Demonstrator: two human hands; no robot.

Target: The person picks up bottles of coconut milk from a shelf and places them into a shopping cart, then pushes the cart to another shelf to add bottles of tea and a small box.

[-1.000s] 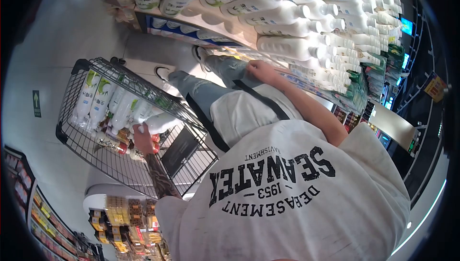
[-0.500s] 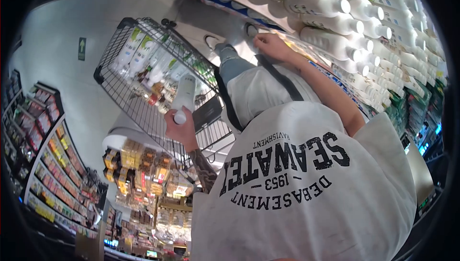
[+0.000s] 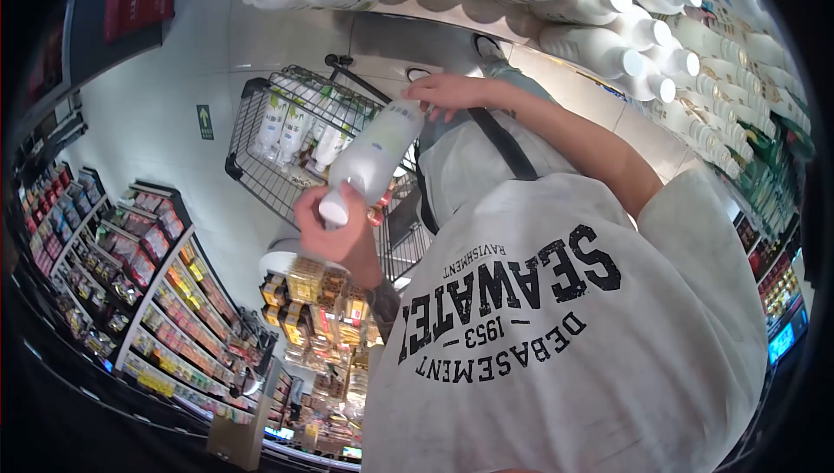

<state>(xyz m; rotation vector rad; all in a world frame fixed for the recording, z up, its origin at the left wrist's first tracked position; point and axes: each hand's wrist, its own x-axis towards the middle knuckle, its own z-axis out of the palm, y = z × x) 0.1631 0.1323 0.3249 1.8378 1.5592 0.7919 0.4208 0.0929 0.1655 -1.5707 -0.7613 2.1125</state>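
A white plastic bottle (image 3: 379, 147) lies tilted in the air over the near end of the shopping cart. My left hand (image 3: 340, 228) is closed around its neck, just by the white cap (image 3: 334, 207). At the other end, the fingers of my right hand (image 3: 452, 93) are bent against the bottle's base. The wire shopping cart (image 3: 239, 138) stands to the left of my legs. Inside it are several white bottles (image 3: 295, 132) with green marks on their labels, and other goods partly hidden by the held bottle and my hands.
Rows of white bottles (image 3: 599, 47) fill the shelf ahead and to the right. Packaged goods stand on a display (image 3: 313, 299) behind the cart. Shelving with colourful packets (image 3: 165, 299) runs along the left. A green arrow sign (image 3: 204, 122) marks the floor.
My left hand has lifted the bottle up and away from the cart. My right hand has moved left to the bottle's base. The view has shifted, showing more of the shelf ahead.
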